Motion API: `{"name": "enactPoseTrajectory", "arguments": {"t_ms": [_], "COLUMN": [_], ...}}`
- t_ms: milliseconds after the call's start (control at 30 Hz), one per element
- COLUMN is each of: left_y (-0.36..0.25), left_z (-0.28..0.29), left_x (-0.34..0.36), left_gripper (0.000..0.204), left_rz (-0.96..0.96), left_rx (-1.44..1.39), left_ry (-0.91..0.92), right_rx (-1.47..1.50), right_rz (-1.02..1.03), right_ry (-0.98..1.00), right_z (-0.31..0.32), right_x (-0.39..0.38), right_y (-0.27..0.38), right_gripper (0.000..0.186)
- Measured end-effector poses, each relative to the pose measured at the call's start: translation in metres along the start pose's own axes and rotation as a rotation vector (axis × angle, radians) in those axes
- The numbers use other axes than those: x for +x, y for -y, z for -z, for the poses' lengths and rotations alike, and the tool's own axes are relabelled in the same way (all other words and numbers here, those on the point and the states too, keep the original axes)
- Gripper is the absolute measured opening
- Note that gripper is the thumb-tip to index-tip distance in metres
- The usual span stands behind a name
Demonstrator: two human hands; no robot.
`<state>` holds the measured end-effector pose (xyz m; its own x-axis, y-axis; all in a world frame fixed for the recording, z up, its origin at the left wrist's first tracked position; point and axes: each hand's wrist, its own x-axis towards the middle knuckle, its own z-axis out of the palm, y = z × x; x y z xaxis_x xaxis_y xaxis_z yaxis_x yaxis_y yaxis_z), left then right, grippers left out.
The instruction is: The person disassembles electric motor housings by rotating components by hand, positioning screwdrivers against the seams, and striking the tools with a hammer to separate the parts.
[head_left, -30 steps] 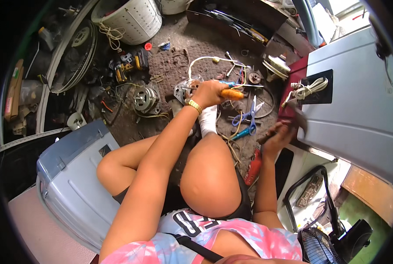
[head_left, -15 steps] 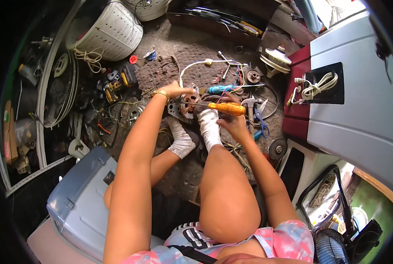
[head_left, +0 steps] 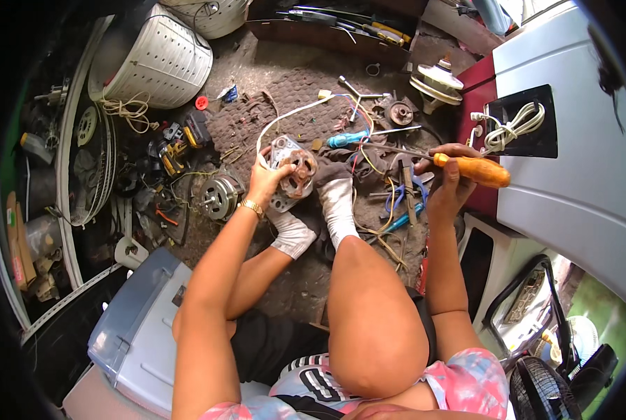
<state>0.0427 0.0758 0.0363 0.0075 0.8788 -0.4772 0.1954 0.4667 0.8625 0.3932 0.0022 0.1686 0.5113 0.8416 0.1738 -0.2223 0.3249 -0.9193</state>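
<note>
Left hand [head_left: 265, 180] clamped on edge of small motor stator [head_left: 293, 168], propped against socked feet on floor mat; right hand [head_left: 447, 183] wrapped tight round orange-handled screwdriver [head_left: 435, 157] (shaft lifted clear); step judged: lining up tool; next calls for tip on fastener; long axis near-horizontal, tip pointing left toward stator.

Screwdriver [head_left: 471, 169]: orange handle, bare steel shaft. Motor [head_left: 292, 172]: silver-grey housing, copper-brown windings. Second screwdriver [head_left: 348, 138]: teal-blue handle. Socks [head_left: 339, 201]: white, soiled grey. Drum [head_left: 160, 61]: white, perforated dot pattern. Mat [head_left: 285, 98]: brown, woven texture. Cord [head_left: 512, 127]: white, on a black panel. Bracelet [head_left: 251, 206]: gold. Shirt [head_left: 467, 381]: pink and light blue tie-dye.
</note>
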Motion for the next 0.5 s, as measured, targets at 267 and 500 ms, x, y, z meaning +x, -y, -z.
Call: {"name": "enactPoseTrajectory", "arguments": {"t_ms": [267,500], "left_y": [0.026,0.003], "left_z": [-0.013,-0.003], "left_x": [-0.037,0.007], "left_gripper": [0.076,0.017], "left_rz": [-0.282,-0.251], "left_rx": [0.632,0.380], "left_ry": [-0.270,-0.281], "right_rx": [-0.973,-1.352], "right_rz": [0.240,0.139], "right_ry": [0.437,0.877], "right_z": [-0.034,0.006], "right_x": [0.010,0.000], "right_y": [-0.027,-0.154], "right_gripper": [0.041,0.046]}}
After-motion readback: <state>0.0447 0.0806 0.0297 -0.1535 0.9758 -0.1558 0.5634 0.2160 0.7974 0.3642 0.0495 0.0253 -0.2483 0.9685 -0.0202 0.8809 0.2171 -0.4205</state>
